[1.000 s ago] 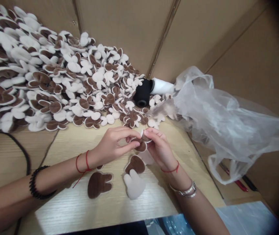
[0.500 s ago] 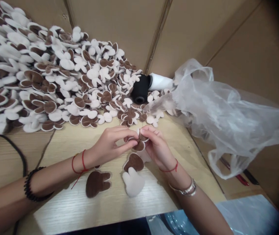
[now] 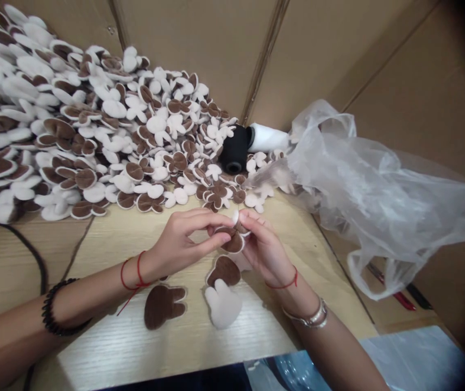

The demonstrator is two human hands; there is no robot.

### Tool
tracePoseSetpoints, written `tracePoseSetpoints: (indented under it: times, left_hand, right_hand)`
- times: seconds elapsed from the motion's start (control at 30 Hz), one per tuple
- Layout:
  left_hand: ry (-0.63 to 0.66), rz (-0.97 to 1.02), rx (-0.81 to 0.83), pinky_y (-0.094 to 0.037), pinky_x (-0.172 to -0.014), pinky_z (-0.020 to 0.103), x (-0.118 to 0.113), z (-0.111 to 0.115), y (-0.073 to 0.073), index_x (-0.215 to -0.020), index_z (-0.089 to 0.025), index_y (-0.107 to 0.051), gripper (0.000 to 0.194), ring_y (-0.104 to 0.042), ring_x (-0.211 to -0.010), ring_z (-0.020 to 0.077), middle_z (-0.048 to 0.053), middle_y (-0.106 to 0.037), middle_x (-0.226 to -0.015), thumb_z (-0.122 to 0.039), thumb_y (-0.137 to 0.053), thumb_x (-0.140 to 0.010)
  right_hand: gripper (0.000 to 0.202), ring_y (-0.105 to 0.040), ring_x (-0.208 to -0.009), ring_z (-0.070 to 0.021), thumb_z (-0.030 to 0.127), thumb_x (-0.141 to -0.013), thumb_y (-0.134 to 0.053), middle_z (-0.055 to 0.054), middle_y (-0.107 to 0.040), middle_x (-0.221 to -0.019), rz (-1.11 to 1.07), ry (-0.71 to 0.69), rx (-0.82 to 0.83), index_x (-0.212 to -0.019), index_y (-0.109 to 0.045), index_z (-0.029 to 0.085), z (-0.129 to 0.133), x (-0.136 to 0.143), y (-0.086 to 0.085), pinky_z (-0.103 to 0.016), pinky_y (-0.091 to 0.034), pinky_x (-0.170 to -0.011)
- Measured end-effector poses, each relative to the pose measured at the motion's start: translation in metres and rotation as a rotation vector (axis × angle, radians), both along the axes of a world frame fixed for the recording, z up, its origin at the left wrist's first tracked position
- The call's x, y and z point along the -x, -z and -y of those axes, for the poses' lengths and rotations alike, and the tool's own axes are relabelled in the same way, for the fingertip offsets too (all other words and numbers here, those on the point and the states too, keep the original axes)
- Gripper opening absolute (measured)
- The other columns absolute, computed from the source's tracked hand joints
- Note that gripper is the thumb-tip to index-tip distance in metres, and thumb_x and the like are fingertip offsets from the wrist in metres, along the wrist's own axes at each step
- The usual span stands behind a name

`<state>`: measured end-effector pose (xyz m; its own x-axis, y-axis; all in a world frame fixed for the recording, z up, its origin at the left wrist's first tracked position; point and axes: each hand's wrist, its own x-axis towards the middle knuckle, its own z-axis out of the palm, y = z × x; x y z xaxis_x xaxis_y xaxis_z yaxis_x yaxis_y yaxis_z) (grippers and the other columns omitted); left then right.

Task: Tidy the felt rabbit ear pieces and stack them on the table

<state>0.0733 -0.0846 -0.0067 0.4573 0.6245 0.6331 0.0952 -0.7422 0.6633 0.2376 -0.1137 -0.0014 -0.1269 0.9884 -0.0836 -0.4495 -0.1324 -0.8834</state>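
Both my left hand (image 3: 187, 233) and right hand (image 3: 263, 244) have fingertips clamped on one lobed brown-and-white plush piece (image 3: 233, 243), over the far part of the pale wood-grain tabletop (image 3: 271, 331). Step looks like pinching its centre together; next move probably needs both grips steady.

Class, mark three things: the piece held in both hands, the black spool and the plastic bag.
Held piece (image 3: 233, 244), head view: on its brown lower lobe.
Black spool (image 3: 235, 145), head view: middle of its side.
Plastic bag (image 3: 366, 182), head view: its crumpled middle.

Glare whitens the tabletop (image 3: 106, 347); right edge vignetted black.
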Motion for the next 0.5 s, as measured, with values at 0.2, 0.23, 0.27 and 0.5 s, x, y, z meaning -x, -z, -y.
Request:
tracePoseSetpoints:
  times: [0.2, 0.23, 0.27, 0.5]
  left_hand:
    - [-0.026, 0.037, -0.072, -0.050, -0.062, 0.023, 0.0004, -0.0004, -0.0008, -0.097, -0.019, -0.068, 0.015, -0.060, -0.065, 0.0103, 0.002, -0.068, -0.077, -0.020, -0.064, -0.082]
    - [-0.022, 0.026, -0.073, -0.050, -0.062, 0.023, 0.0003, 0.0001, -0.0008, -0.096, -0.018, -0.068, 0.014, -0.060, -0.065, 0.0103, 0.002, -0.067, -0.076, -0.020, -0.064, -0.082]
    - [-0.014, 0.011, -0.070, -0.050, -0.062, 0.023, 0.0003, 0.0008, -0.0009, -0.096, -0.018, -0.067, 0.014, -0.060, -0.066, 0.0103, 0.002, -0.067, -0.076, -0.019, -0.063, -0.083]
    - [0.003, -0.105, -0.117, -0.049, -0.063, 0.022, 0.0013, 0.0023, -0.0051, -0.089, -0.016, -0.061, 0.005, -0.057, -0.067, 0.0099, 0.001, -0.063, -0.075, -0.017, -0.060, -0.084]
  right_hand:
    - [0.019, -0.052, -0.065, -0.0118, 0.033, -0.073, -0.070, 0.002, -0.055, -0.068, -0.100, -0.030, 0.019, -0.069, -0.056, 0.020, 0.0009, 0.0033, 0.0037, -0.026, -0.046, -0.065]
    - [0.020, -0.052, -0.065, -0.0119, 0.034, -0.073, -0.070, 0.002, -0.055, -0.068, -0.102, -0.028, 0.011, -0.069, -0.055, 0.020, 0.0009, 0.0039, 0.0050, -0.026, -0.046, -0.065]
    - [0.021, -0.052, -0.065, -0.0118, 0.034, -0.073, -0.070, 0.002, -0.056, -0.068, -0.105, -0.028, 0.004, -0.069, -0.055, 0.020, 0.0009, 0.0045, 0.0062, -0.026, -0.046, -0.065]
    - [0.022, -0.055, -0.068, -0.0145, 0.038, -0.073, -0.070, 0.000, -0.059, -0.070, -0.063, -0.053, -0.027, -0.069, -0.057, 0.021, 0.0017, 0.0054, 0.0088, -0.027, -0.045, -0.064]
